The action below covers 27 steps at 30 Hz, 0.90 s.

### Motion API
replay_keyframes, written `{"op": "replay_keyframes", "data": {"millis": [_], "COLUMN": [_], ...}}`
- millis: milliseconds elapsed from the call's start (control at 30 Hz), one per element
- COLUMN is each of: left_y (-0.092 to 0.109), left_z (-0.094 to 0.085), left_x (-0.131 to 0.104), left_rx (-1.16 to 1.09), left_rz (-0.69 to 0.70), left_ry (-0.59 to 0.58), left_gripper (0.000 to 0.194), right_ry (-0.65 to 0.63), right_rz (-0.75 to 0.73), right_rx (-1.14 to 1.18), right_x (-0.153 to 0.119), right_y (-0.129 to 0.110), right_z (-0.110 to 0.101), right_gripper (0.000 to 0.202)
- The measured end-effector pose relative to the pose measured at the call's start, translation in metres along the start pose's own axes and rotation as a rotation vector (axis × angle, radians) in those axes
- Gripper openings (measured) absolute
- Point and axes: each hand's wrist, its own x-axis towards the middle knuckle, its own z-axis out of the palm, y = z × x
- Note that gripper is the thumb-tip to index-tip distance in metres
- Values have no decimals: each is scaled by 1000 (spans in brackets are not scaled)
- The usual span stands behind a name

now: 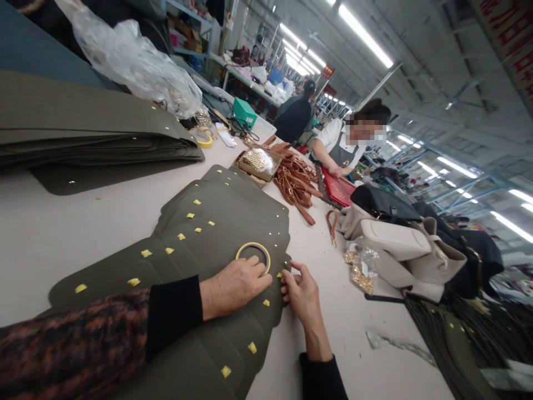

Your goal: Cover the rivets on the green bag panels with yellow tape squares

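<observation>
My left hand [237,286] is closed around a roll of yellow tape [252,244], resting over a fanned spread of dark olive bag panels [225,211]. At the panels' right edge, my right hand [303,294] has its fingers bent together. Its thumb tip is at a small piece of yellow tape [279,275]; the other fingertips are partly hidden behind the thumb. Similar yellow tape pieces [146,253] dot both sides of the overlapping panels. Small shiny metal fittings [275,245] show along the upper right of the spread.
A thick stack of olive panels [91,122] lies at left. Beyond are a box of gold hardware [257,160] and brown straps [293,178]. Beige bags [395,239] and bagged gold chain [362,275] lie at right. A co-worker [345,144] handles a red item across the table.
</observation>
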Motion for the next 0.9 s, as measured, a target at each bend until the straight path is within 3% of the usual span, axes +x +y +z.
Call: {"op": "replay_keyframes", "data": {"millis": [100,233,400,600,700,800,900], "left_y": [0,0,4,8,4,-1,-2], "left_z": [0,0,-1,-1,-1,-2,-2], "left_x": [-1,-1,1,-4,-5,-5,-6], "left_rx": [-12,-27,-51,-151,-191,-266,-286], "left_rz": [-1,-7,3,152,106,92,94], "left_ry": [-19,-37,-64,-103,4,104,163], "left_gripper": [6,8,6,5,12,21,41], "right_ry": [13,9,-45,-78,-8,80,38], "right_rz": [-80,-338,-193,-141,-204,-234,-321], "right_rx": [9,-268,-405,-489,-388,-129,-5], "right_x": [-7,-11,1,6,-7,-27,-45], "right_y": [4,0,-9,-12,-12,-14,-23], "right_z": [-5,-4,1,-1,-5,-10,-11], "right_gripper": [32,23,23,18,22,28,22]}}
